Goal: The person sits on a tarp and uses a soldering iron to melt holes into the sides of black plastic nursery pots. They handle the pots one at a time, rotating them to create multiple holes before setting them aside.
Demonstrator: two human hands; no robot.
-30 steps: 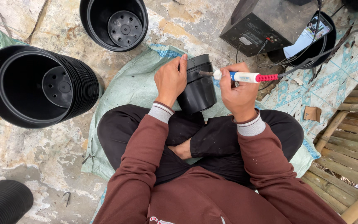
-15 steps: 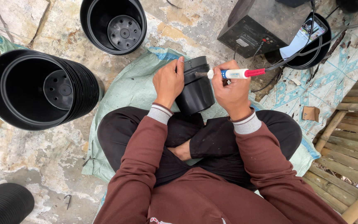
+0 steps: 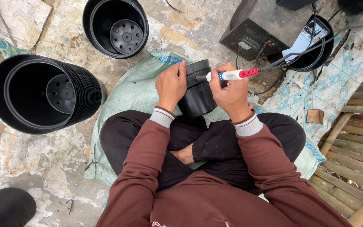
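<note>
I sit cross-legged on a pale green sack. My left hand grips the side of a black plastic pot that lies tilted against my legs. My right hand holds a corded soldering-iron-like tool with a white, blue and red handle. Its metal tip touches the pot's wall near the rim.
A nested stack of black pots lies on its side at left. A single black pot stands upright at top. A black box and a phone lying in another pot sit at upper right. Bamboo slats run along the right.
The tool's tip has moved left and down onto the pot's wall. The pot and my left hand have barely shifted.
</note>
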